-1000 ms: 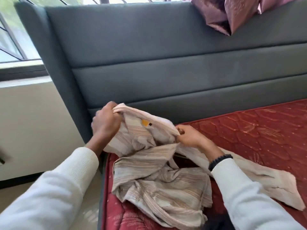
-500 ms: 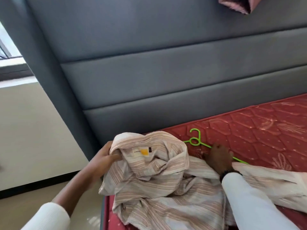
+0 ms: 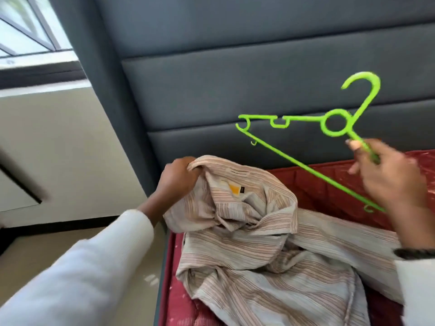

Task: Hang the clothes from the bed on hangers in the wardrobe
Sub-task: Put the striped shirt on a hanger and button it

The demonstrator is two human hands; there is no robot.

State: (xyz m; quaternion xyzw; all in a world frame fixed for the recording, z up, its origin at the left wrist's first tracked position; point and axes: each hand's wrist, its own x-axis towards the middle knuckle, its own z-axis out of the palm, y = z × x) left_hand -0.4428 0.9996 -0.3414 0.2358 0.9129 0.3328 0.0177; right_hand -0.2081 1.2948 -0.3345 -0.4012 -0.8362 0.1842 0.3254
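On the bed: striped shirt lies crumpled on red mattress
Left hand: fingers curled, gripping the collar
Right hand: pinching green hanger aloft, apart from shirt
Risk: hanger end may snag bunched fabric; collar opening looks collapsed

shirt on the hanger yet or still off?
Off. Striped shirt lies bunched on the mattress; right hand holds the green hanger bare above it.

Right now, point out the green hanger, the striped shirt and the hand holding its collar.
green hanger (image 3: 334,124): head view, ring below the hook.
striped shirt (image 3: 266,262): head view, crumpled body on the mattress.
left hand (image 3: 177,178): head view, back of the hand.
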